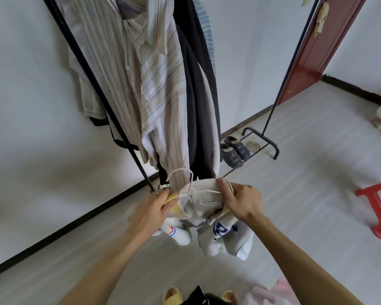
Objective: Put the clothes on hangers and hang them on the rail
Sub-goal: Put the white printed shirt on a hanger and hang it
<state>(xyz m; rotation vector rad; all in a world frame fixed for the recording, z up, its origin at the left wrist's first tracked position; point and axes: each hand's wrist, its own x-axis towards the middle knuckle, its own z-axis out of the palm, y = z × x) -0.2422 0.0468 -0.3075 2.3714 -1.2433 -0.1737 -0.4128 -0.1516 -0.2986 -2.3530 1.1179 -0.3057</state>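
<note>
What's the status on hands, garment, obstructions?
Left hand and right hand both grip the pale garment. White hanger hook pokes from its opening, not hung yet. Striped shirt hangs close behind it.

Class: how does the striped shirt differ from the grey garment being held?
The striped shirt hangs long and straight; the grey garment is bunched between the left hand and right hand. The shirt has thin stripes; the garment bears a blue print. A hanger shows at the garment only. Both are clothing.
</note>
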